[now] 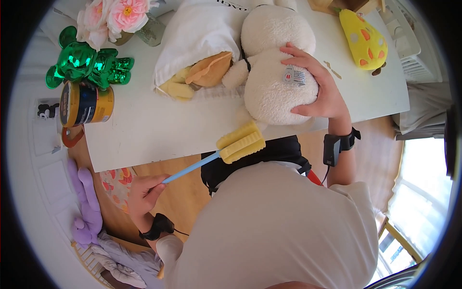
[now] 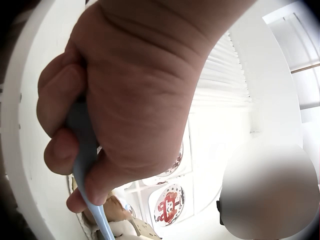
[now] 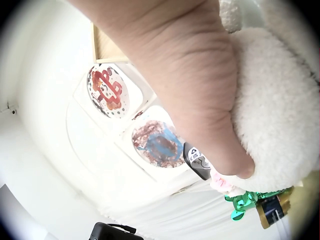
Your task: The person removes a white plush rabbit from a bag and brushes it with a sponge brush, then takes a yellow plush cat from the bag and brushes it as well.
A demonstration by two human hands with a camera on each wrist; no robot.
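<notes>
My left hand [image 1: 144, 193] grips the light blue handle of a sponge brush [image 1: 240, 143] near its end. The brush's ribbed yellow sponge head is at the table's front edge, just below a white fluffy plush toy [image 1: 264, 91]. My right hand [image 1: 323, 89] holds the plush toy's round body from the right, fingers spread over the top and thumb at the lower side. A printed tag shows on the plush between them. In the left wrist view, fingers curl round the blue handle [image 2: 100, 220]. The right wrist view has my thumb pressed against the white fur [image 3: 277, 110].
On the white table [image 1: 130, 139] lies a white cloth bag [image 1: 197, 33] with plush items at its mouth. A shiny green bear figure [image 1: 91, 62], a yellow tub [image 1: 87, 103] and pink flowers [image 1: 127, 14] stand left. A yellow spotted plush [image 1: 364, 41] lies right.
</notes>
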